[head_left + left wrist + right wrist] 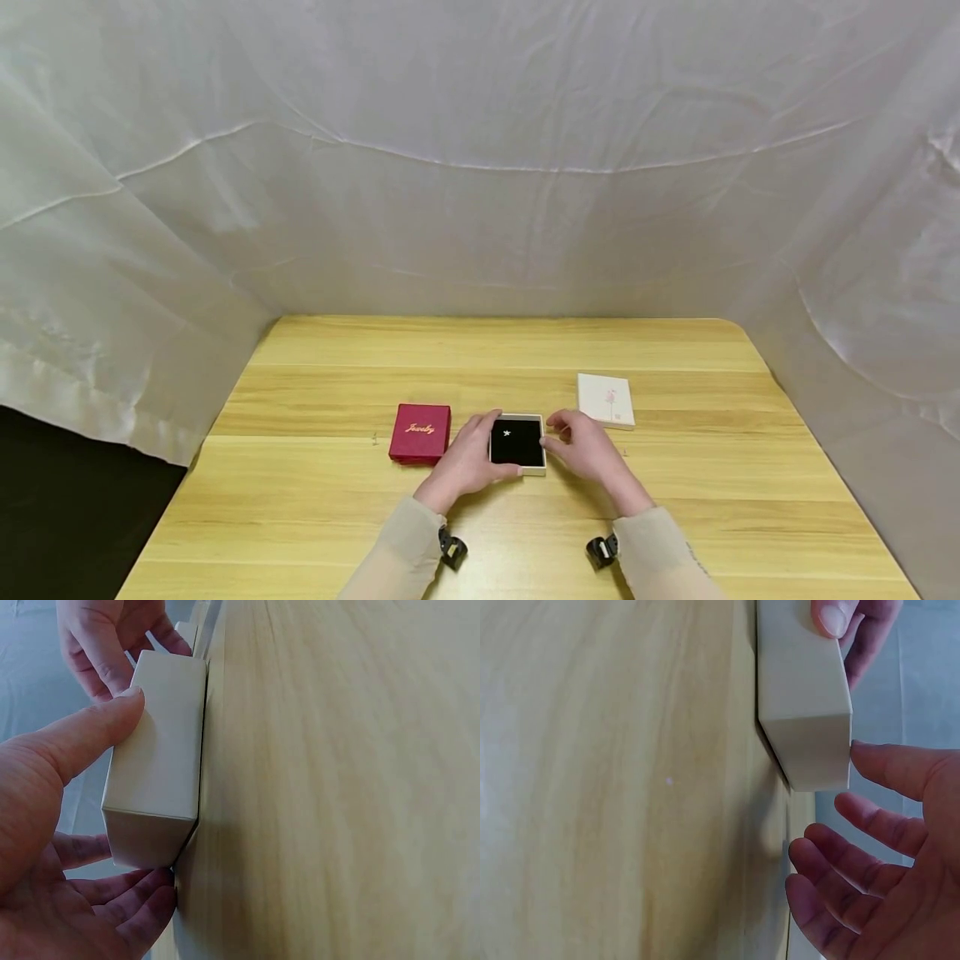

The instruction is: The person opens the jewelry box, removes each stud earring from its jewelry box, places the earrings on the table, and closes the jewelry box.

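Observation:
A white jewelry box base (533,471) with a black pad (519,454) lies in the middle of the table. On the pad's upper left sits a small silver star-shaped piece (507,433). My left hand (471,457) grips the box from the left, its thumb (112,720) along the near wall and its fingers around the side. At the right side is my right hand (582,450); its thumb (889,761) touches the box's top edge while the other fingers stay loosely bent, apart from the wall.
Left of the box is a red box (420,433) marked "Jewelry". A white lid (604,400) with a pink flower print lies behind the right hand. Tiny thin pieces lie on the wooden table (315,500), left of the red box and below the lid. Pale cloth surrounds the table.

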Action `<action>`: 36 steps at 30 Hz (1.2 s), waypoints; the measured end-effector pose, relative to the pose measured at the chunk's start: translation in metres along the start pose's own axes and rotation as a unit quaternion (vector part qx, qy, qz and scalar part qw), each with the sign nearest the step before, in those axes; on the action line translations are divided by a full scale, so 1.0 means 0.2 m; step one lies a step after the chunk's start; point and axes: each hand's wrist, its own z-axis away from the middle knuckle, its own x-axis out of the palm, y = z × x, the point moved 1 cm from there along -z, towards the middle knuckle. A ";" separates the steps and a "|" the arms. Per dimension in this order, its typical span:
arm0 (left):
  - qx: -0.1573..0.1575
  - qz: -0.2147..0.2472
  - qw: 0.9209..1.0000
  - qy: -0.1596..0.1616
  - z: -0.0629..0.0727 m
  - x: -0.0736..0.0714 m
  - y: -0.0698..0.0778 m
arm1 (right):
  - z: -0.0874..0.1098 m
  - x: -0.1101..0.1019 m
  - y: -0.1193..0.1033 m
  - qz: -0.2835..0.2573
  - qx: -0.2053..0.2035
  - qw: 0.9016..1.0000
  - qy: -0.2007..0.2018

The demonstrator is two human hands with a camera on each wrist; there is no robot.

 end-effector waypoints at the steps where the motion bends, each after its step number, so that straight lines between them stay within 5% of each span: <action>1: 0.001 0.000 1.000 0.001 0.00 0.00 0.00 | 0.00 0.00 0.00 0.000 0.000 1.000 0.000; 36: 0.003 -0.006 1.000 0.002 0.00 0.00 0.00 | -0.03 0.05 -0.06 0.025 -0.007 1.000 -0.014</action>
